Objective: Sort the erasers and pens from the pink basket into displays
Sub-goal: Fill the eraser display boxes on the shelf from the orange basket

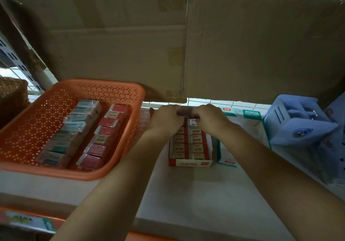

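The pink-orange perforated basket (112, 89) stands at the left on the shelf and holds a row of teal-sleeved erasers (74, 127) and a row of red-sleeved erasers (104, 134). Right of it a red and white display box (190, 163) holds two columns of 2B erasers (197, 148). My left hand (166, 119) and my right hand (211, 118) meet over the far end of this box, fingers curled around a dark red eraser (184, 111) held between them. The box's far end is hidden by my hands.
Two large cardboard boxes (261, 45) hang low overhead on the upper shelf. A light blue plastic organizer (298, 121) stands at the right, teal-trimmed white boxes (250, 115) behind the display, and a woven basket (11, 95) at far left.
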